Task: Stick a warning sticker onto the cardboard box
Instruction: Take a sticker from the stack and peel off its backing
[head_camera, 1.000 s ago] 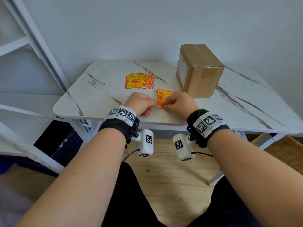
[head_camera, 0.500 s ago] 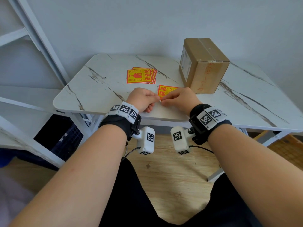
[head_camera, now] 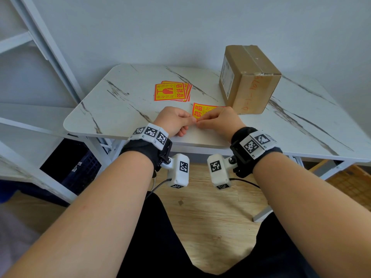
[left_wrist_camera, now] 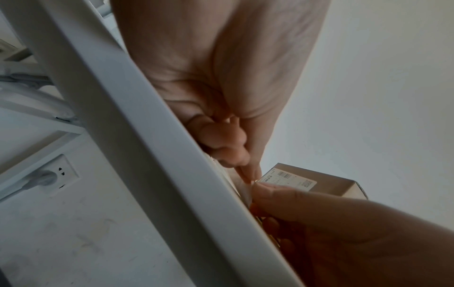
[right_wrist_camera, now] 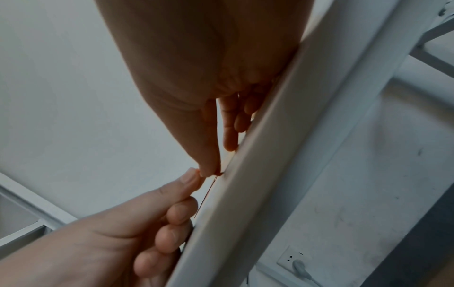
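Observation:
One red-and-yellow warning sticker (head_camera: 202, 110) lies flat on the marble table (head_camera: 120, 109), just in front of the brown cardboard box (head_camera: 249, 79). My left hand (head_camera: 191, 122) and right hand (head_camera: 200, 122) meet at the sticker's near corner, and each pinches it between thumb and forefinger. The right wrist view shows the sticker's thin red edge (right_wrist_camera: 206, 196) running down from my right hand's fingertips (right_wrist_camera: 209, 170), with the left hand (right_wrist_camera: 191, 182) touching beside it. In the left wrist view my left hand (left_wrist_camera: 249, 177) pinches close to the right thumb, and the box (left_wrist_camera: 331, 186) stands behind.
A fanned pile of the same stickers (head_camera: 172, 93) lies on the table left of the box. A white shelf frame (head_camera: 50, 57) stands at the left, with a dark crate (head_camera: 70, 163) under it. The table's near edge (left_wrist_camera: 147, 155) crosses both wrist views.
Both hands have stayed at the sticker's near edge, and their fingertips have drawn together at its corner. The sticker now lies flatter. The head view has shifted a little.

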A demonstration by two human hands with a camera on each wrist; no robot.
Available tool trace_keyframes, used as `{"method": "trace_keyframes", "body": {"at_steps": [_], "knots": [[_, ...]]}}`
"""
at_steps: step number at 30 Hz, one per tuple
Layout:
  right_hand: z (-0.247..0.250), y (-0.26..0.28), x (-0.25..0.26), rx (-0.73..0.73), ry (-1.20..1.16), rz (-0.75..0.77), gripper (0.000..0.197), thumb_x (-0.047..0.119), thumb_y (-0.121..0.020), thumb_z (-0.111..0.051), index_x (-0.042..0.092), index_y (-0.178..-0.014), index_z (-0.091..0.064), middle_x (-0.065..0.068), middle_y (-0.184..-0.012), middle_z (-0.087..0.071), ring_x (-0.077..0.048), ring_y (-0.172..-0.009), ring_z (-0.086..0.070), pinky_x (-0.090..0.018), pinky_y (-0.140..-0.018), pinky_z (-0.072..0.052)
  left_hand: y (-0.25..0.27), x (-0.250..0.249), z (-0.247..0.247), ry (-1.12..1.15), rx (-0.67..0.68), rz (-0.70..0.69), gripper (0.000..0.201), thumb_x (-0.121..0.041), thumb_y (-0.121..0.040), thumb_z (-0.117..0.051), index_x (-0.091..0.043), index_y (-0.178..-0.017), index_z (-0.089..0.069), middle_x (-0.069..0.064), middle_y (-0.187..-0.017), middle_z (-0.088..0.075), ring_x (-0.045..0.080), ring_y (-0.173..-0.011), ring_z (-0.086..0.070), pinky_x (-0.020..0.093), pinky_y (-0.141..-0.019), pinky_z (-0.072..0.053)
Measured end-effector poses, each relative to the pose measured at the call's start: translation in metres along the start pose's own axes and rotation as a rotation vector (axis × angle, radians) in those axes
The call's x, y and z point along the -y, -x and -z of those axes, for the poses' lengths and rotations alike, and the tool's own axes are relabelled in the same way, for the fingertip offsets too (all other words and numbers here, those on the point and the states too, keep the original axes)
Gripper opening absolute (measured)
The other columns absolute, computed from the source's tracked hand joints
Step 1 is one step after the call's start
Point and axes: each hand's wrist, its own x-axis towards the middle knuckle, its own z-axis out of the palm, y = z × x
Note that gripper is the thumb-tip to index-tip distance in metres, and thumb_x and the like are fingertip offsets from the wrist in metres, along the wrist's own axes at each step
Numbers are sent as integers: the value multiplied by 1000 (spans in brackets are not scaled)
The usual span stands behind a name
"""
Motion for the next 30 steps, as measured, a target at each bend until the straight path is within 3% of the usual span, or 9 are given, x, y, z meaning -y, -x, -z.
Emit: {"method": "trace_keyframes", "body": {"at_steps": [5, 8, 10, 13, 18, 22, 27, 30], "knots": [[-1, -1, -1, -1, 37, -32, 14, 18, -82, -73, 6, -88, -76, 9, -71, -61, -1, -65, -53, -16, -64, -43, 2, -2, 0, 14, 10, 4, 15, -24, -87, -68, -13, -97, -69, 1, -60, -57, 7, -45, -50, 10, -38, -41], [-2, -2, -1, 7, 60, -65, 8, 17, -84, -70, 14, -77, -71, 7, -70, -58, -2, -63, -51, -15, -58, -40, 4, -2, -2, 19, -17, 16, 8, -19, -88, -65, -12, -90, -68, 1, -59, -56, 7, -41, -50, 10, -38, -42], [-3, -3, -2, -2, 52, -73, 18, 15, -87, -65, 19, -69, -63, 8, -68, -56, -2, -62, -49, -15, -57, -38, 4, -3, -4, 5, -65, 33, 8, -16, -86, -63, -10, -82, -66, 2, -58, -57, 4, -35, -49, 11, -38, -44], [-2, -3, 0, -27, 45, -75, 11, 15, -90, -61, 15, -80, -61, 10, -68, -53, -1, -62, -46, -14, -57, -36, 3, -6, -6, 2, -92, 59, 11, -14, -83, -60, -7, -76, -65, 3, -58, -58, 9, -39, -51, 14, -42, -46], [-1, -1, 2, -98, -8, -99, 9, 12, -90, -56, 12, -81, -58, 4, -73, -52, -9, -66, -47, -19, -58, -38, 4, -14, -5, 13, -70, 94, 13, -12, -87, -55, -3, -81, -62, 6, -62, -58, 16, -44, -50, 14, -37, -44], [0, -1, 6, -188, -56, -121, 12, 13, -92, -49, 12, -82, -53, 2, -70, -49, -15, -67, -46, -23, -58, -39, 3, -17, -4, -39, -100, 95, 14, -14, -88, -51, -5, -81, -59, 5, -63, -58, 14, -36, -48, 18, -37, -41], [2, -2, 12, -297, -149, -143, 11, 13, -93, -41, 12, -92, -53, -3, -81, -58, -20, -72, -54, -34, -67, -49, -5, -16, 7, -50, -234, 151, 22, -17, -89, -45, -10, -69, -52, 4, -64, -53, 19, -47, -47, 22, -47, -40], [3, -2, 15, -358, -174, -117, 14, 14, -93, -42, 11, -96, -55, -9, -91, -63, -20, -78, -57, -36, -75, -53, -10, -15, 19, 17, -279, 221, 25, -17, -93, -40, -7, -73, -50, 6, -66, -52, 20, -48, -48, 25, -47, -42]]}}
